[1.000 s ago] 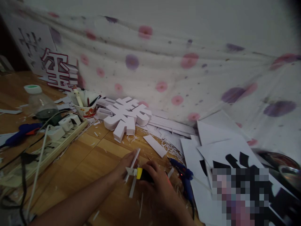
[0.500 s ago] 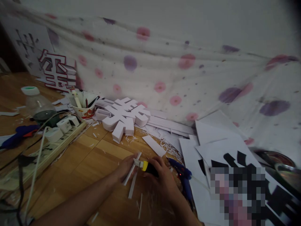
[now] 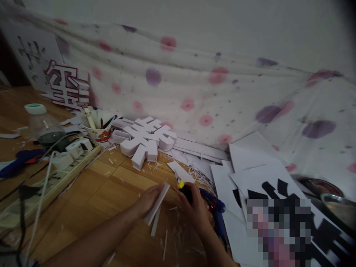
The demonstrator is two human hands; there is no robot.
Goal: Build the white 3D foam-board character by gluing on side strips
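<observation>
My left hand (image 3: 147,200) grips a long white foam strip (image 3: 157,203) and holds it tilted on the wooden table (image 3: 105,189). My right hand (image 3: 194,207) is closed round a utility knife with a yellow and black body (image 3: 184,187), its tip pointing away from me just right of the strip's upper end. Thin white offcuts (image 3: 154,226) lie on the wood under both hands.
A blue glue gun (image 3: 215,211) lies right of my right hand, beside white sheets with black shapes (image 3: 267,185). A white foam character (image 3: 147,139), a cup of pens (image 3: 98,128), a power strip (image 3: 55,167) and a plastic bottle (image 3: 44,126) stand to the left.
My right hand has lifted the knife off the strip and swung it up and to the right. The left hand has tilted the strip more upright.
</observation>
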